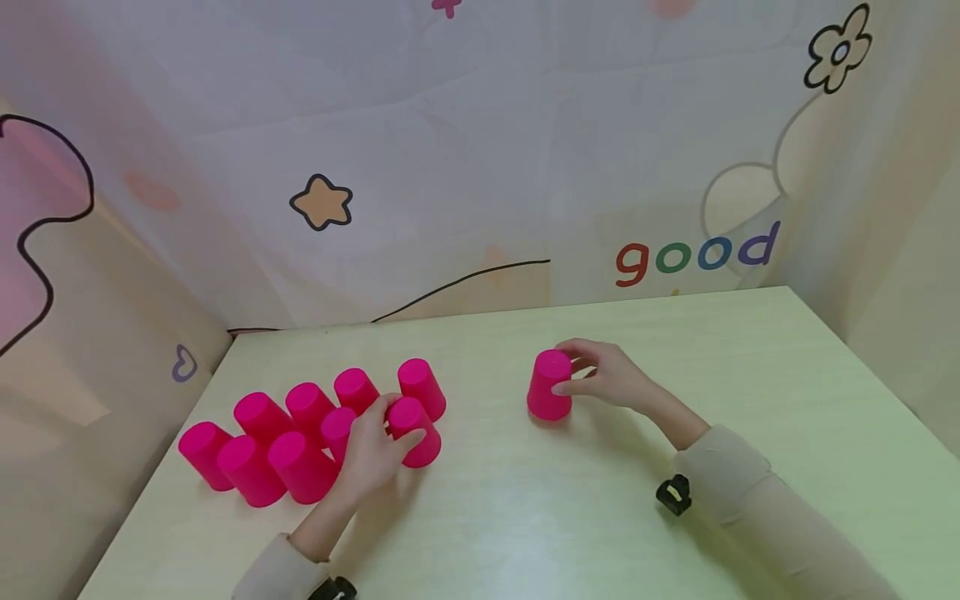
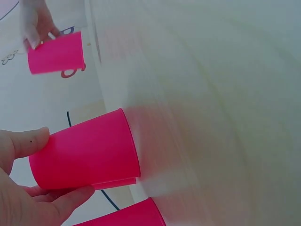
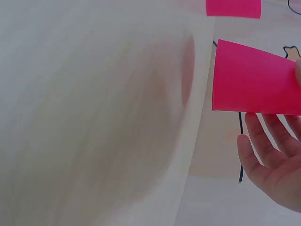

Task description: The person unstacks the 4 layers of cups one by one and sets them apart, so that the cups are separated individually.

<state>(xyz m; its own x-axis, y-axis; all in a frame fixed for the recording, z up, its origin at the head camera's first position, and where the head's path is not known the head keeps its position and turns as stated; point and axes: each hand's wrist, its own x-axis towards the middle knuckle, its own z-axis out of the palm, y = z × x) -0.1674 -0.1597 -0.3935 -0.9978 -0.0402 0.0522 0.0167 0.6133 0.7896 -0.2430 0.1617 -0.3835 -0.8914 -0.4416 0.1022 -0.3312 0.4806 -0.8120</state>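
Observation:
My left hand (image 1: 371, 454) grips an upside-down pink cup (image 1: 411, 414) at the right front of a group of cups. In the left wrist view, the thumb lies on one side of this cup (image 2: 87, 153) and the fingers on the other. Farther right, my right hand (image 1: 611, 377) holds a single upside-down pink cup (image 1: 547, 393) between thumb and fingers. The right wrist view shows that cup (image 3: 256, 80) with its rim apparently just above the tabletop; several fingers extend beside it.
Several more upside-down pink cups (image 1: 300, 467) stand close together in rough rows on the left of the pale table (image 1: 510, 517). One cup (image 1: 422, 387) stands just behind the left hand's cup. A printed cloth (image 1: 465, 167) hangs behind the table.

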